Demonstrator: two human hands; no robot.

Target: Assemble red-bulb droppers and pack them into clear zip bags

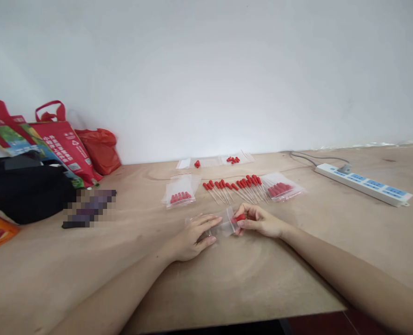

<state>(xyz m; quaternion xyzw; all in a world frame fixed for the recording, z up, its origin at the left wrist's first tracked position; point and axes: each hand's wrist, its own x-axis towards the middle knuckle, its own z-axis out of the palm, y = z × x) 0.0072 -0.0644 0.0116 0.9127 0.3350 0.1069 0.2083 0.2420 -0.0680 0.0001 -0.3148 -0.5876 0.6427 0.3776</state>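
Observation:
My right hand [257,221] is closed, pinching a red-bulbed dropper [240,217] at the mouth of a clear zip bag [225,225]. How much of the dropper lies inside the bag is hard to make out. Lying flat over the other end of the bag, my left hand [194,235] has its fingers stretched out and the thumb apart. Just beyond the hands, several loose droppers [243,184] with red bulbs and thin pale stems lie side by side. A zip bag of red bulbs [181,197] sits to their left, another filled bag [279,188] to their right.
Farther back are small bags with red pieces [233,160] on them. A white power strip [363,184] with a grey cable lies at the right. On the left stand shopping bags [65,149], a black bag [28,190] and a blurred dark flat object [89,208].

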